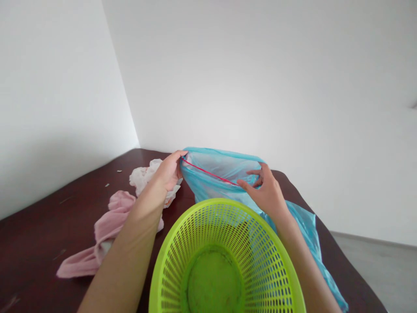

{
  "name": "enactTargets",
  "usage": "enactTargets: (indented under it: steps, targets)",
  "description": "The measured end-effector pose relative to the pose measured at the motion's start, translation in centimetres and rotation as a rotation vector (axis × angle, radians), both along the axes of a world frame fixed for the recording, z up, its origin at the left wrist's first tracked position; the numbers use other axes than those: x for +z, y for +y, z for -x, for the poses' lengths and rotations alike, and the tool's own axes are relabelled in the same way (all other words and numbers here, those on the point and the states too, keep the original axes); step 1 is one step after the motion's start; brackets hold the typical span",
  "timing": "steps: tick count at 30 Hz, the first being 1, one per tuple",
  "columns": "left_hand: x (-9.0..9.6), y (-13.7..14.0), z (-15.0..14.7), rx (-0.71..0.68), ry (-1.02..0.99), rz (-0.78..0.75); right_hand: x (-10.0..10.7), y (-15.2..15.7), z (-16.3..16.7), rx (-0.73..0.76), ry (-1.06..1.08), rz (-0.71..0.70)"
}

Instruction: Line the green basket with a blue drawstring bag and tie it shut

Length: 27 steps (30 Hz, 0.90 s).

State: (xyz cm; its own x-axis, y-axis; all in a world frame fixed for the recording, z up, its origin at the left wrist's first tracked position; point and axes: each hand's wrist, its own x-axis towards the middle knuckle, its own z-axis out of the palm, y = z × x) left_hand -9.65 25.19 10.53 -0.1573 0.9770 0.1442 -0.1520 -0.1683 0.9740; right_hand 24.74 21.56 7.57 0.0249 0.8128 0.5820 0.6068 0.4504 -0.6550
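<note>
A thin blue plastic bag (224, 167) with a red drawstring (211, 174) along its mouth is stretched between my two hands. My left hand (169, 170) pinches the left end of the mouth, thumb on top. At the right end, my right hand (265, 187) holds the mouth apart, its fingers partly inside and spread, its thumb by the drawstring. A lime-green slotted plastic basket (211, 276) stands upright in front of me, between my forearms. Nothing lies in its bottom except dark marks. The lower part of the bag is partly hidden behind the basket and right forearm.
On the dark reddish-brown table (35, 230), a pink cloth (110, 224) lies to the left of the basket. Crumpled white plastic bags (141, 178) lie beyond it, partly behind my left arm. White walls (228, 78) rise behind and to the left. Grey floor (374, 261) shows at right.
</note>
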Motion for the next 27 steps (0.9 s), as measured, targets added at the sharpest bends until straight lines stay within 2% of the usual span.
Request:
enactTargets:
  steps: [7,13,18,21,24,27]
  targets:
    - [0.9,-0.6,-0.1,-0.037,-0.173,-0.052,0.1,0.0,0.1,0.045,0.021,-0.058]
    - [1.5,-1.9,-0.4,-0.095,-0.141,-0.080,0.6,-0.6,0.6,0.109,0.065,0.015]
    - [1.5,-2.7,-1.4,-0.109,-0.183,-0.150,1.2,-1.4,1.1,0.136,0.068,-0.025]
    - [1.4,-3.0,-2.0,-0.118,-0.115,-0.188,1.5,-1.7,1.5,0.186,0.101,-0.038]
    - [1.6,-3.6,-2.7,-0.180,-0.071,-0.236,2.0,-2.3,1.9,0.245,0.133,-0.058]
    - [2.2,-4.4,-3.8,-0.307,-0.112,-0.276,2.7,-3.4,2.4,0.342,0.181,-0.046]
